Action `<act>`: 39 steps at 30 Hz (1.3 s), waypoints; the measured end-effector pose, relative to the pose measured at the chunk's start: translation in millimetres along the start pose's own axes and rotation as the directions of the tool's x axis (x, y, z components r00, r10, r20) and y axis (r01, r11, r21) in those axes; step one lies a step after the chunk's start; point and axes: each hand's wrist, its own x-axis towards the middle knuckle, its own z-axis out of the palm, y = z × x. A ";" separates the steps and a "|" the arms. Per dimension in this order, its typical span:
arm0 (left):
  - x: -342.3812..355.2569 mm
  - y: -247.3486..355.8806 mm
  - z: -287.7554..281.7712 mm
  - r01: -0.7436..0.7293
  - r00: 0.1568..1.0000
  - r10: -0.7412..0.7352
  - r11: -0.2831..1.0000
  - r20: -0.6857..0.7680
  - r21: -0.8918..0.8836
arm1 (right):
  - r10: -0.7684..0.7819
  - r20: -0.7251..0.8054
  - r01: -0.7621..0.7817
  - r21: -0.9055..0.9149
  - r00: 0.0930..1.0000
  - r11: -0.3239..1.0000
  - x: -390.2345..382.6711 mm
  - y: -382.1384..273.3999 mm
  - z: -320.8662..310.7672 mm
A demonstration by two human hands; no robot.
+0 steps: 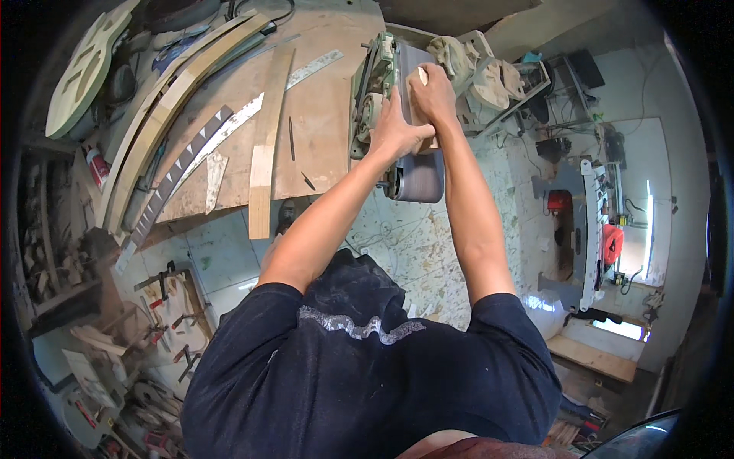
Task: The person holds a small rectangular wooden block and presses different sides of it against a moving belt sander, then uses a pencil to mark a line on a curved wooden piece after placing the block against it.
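A belt sander (419, 182) with a wide grey belt stands at the right end of the workbench. On its belt lies a piece of pale wood (436, 143), mostly covered by my hands. My right hand (434, 98) is closed around the wood from above, fingers curled over its far part. Beside it, my left hand (397, 131) grips the wood's left side, fingers pointing away and thumb stretched across toward its near end. The underside of the wood is hidden.
The plywood workbench (321, 138) holds a wooden strip (262, 168) overhanging the front edge, a pencil (291, 138), a metal ruler (317, 69) and long curved boards (145, 138). Guitar-shaped wooden bodies (489, 86) sit behind the sander. Clamps (183, 356) are at lower left.
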 end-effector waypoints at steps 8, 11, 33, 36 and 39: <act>-0.9 1.1 1.2 0.002 1.000 -0.002 1.000 -0.001 -0.012 | 0.009 0.013 -0.009 -0.016 1.000 1.000 1.8 2.1 -0.4; -0.5 0.5 -0.6 0.016 1.000 -0.016 1.000 -0.002 -0.013 | 0.025 0.022 -0.025 -0.019 0.999 1.000 1.1 -2.3 -0.9; -7.3 14.4 2.4 0.135 0.990 -0.139 0.986 0.038 0.094 | 0.010 0.036 -0.007 -0.066 0.999 0.998 4.2 10.2 -4.0; -7.5 13.2 1.7 0.130 0.990 -0.134 0.987 0.039 0.092 | 0.001 0.038 0.001 -0.053 0.999 0.999 4.2 8.5 -4.8; -8.4 13.3 2.3 0.108 0.993 -0.111 0.991 0.032 0.078 | 0.012 0.044 -0.011 -0.044 0.999 0.999 3.7 8.1 -6.1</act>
